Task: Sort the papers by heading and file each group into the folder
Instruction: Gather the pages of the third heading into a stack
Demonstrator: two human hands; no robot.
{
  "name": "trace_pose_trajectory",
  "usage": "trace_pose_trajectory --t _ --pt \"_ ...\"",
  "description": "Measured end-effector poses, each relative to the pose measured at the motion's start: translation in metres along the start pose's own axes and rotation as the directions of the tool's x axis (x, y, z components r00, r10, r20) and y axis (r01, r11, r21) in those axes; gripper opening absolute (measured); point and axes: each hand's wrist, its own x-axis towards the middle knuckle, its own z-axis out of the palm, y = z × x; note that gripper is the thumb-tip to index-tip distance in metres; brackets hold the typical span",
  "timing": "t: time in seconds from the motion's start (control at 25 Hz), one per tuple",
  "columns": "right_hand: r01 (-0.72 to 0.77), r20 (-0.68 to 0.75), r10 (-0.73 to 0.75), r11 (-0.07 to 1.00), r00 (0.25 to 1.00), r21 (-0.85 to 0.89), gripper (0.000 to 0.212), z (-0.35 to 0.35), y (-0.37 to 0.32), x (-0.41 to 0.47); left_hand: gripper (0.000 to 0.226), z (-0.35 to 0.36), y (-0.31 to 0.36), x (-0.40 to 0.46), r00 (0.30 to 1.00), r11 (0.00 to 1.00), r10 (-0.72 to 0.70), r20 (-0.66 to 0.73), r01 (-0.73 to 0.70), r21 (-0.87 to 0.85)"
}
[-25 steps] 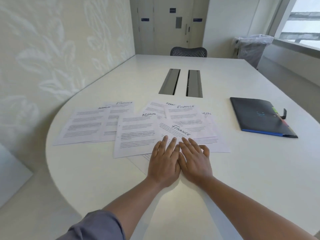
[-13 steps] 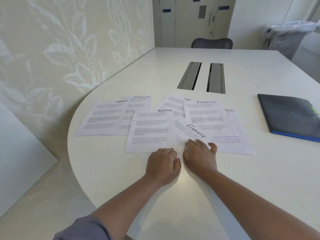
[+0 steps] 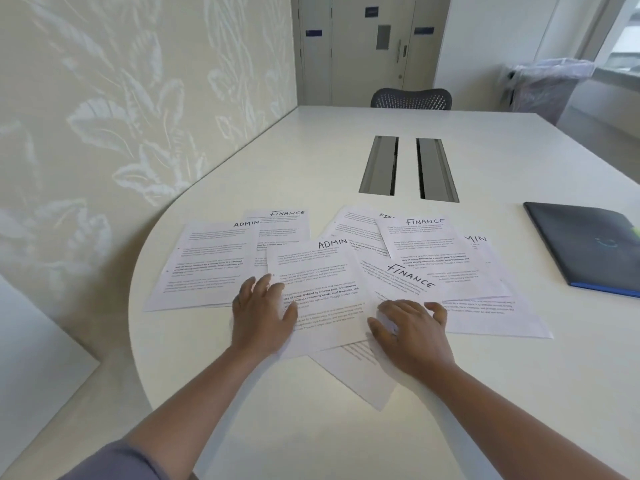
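Your left hand [image 3: 261, 315] lies flat, fingers spread, on the near-left edge of the ADMIN sheet [image 3: 320, 292], whose long axis runs away from you, heading at the far end. Your right hand [image 3: 412, 329], fingers curled, presses the near end of the tilted FINANCE sheet [image 3: 398, 278]. The dark folder [image 3: 588, 247] lies closed, far right, on the white table [image 3: 311, 161], beside a leaf-patterned wall [image 3: 121, 98].

We sit at a white table [image 3: 346, 161] with two grey slots [image 3: 408, 168], beside a pale leaf-patterned wall [image 3: 121, 98]. Beyond it we see a mesh chair [image 3: 411, 98], doors [image 3: 367, 46], a lined bin [image 3: 543, 86] and a bright window [image 3: 623, 39].
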Motion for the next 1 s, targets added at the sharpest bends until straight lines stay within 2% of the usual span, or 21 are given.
trace_pose_trajectory --t 0.12,0.28,0.52,0.68,0.8,1.0 --pt "-0.027 0.084 0.028 1.000 0.996 -0.016 0.049 0.001 -0.001 0.006 0.062 0.005 -0.008 -0.001 0.997 0.994 0.057 -0.058 -0.062 -0.090" --pt "-0.043 0.113 0.044 0.999 0.993 -0.006 0.045 0.002 -0.002 0.009 0.076 0.004 -0.006 0.001 0.998 0.997 0.038 0.043 -0.040 0.065" --pt "-0.260 -0.097 0.260 0.966 0.961 0.006 0.048 0.000 -0.008 0.007 0.078 0.007 -0.006 0.005 0.990 0.990 0.065 0.122 -0.080 0.118" --pt "-0.305 -0.172 0.319 0.947 0.932 0.102 0.049 -0.004 -0.011 -0.002 0.075 0.007 -0.005 0.005 0.983 0.983 0.120 0.139 -0.138 0.122" --pt "-0.270 -0.002 0.273 0.955 0.962 0.120 0.050 -0.006 -0.021 0.006 0.075 0.005 -0.003 0.005 0.967 0.970 0.174 0.188 -0.201 0.134" --pt "-0.319 0.193 0.310 0.948 0.931 0.018 0.055 -0.005 -0.041 0.043 0.102 0.003 -0.001 0.005 0.950 0.973 0.156 0.269 -0.194 0.123"
